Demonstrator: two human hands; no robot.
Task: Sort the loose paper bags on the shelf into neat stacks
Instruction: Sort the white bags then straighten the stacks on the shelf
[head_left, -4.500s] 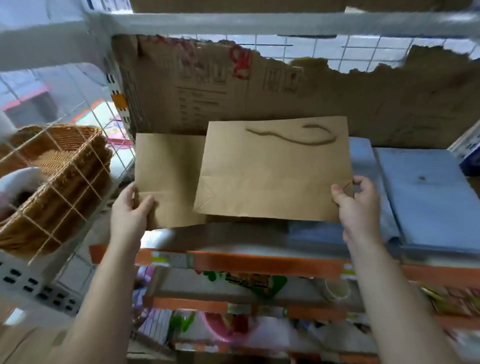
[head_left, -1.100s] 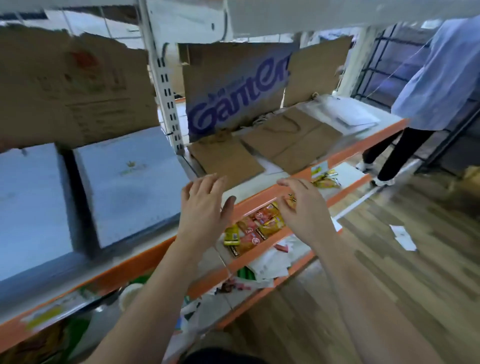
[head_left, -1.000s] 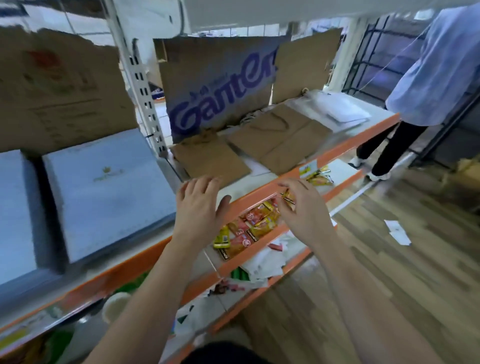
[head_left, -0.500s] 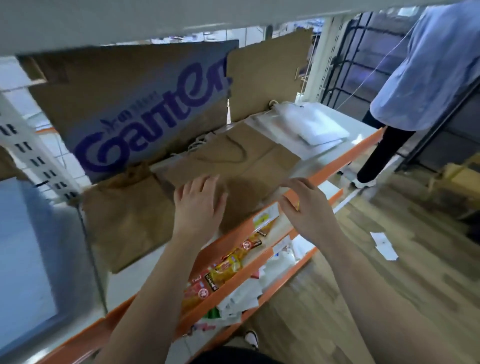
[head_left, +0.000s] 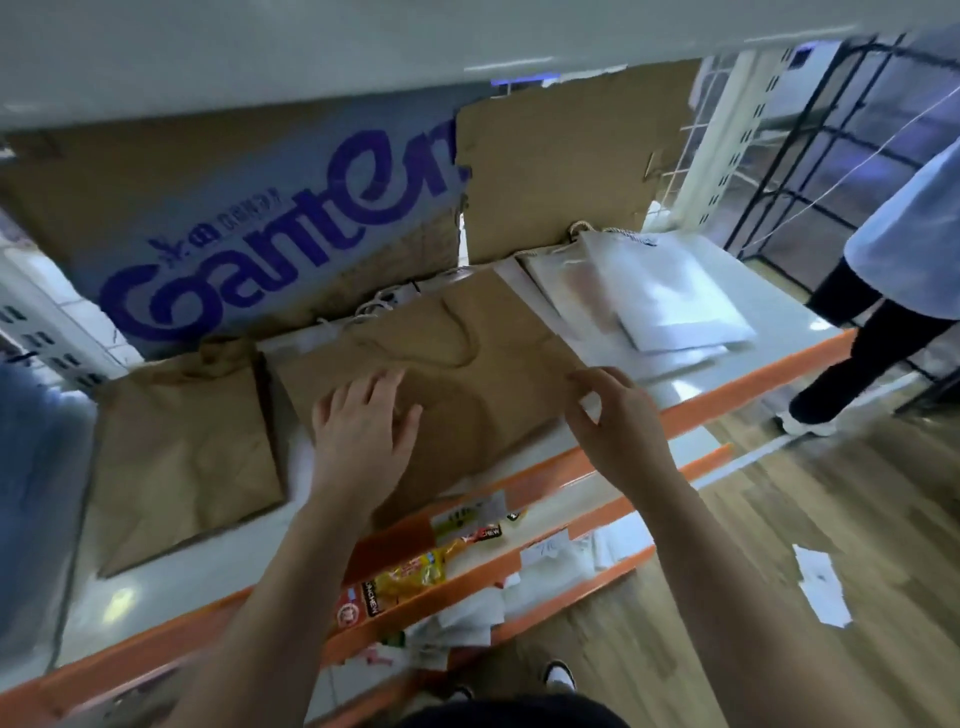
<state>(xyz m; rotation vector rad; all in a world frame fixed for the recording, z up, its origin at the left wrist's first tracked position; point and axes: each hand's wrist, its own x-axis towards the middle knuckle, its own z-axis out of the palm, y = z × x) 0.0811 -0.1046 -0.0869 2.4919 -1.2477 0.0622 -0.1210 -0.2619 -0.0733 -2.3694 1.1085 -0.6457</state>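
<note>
**Paper bags on shelf (head_left: 727, 395): holdings**

Smaller brown bag (head_left: 187, 457): laid flat, left of the large brown bag (head_left: 467, 374). Left hand (head_left: 358, 431): fingers spread, pressed flat upon that bag. Right hand (head_left: 618, 421): fingers curled at its right edge; grip cannot be told. White bags (head_left: 670, 296): stacked to its right.

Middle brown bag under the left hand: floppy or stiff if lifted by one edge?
Probably floppy: the brown bag lies flat and thin, with creases. Likely light, so the left hand could slide it on the smooth shelf.
</note>
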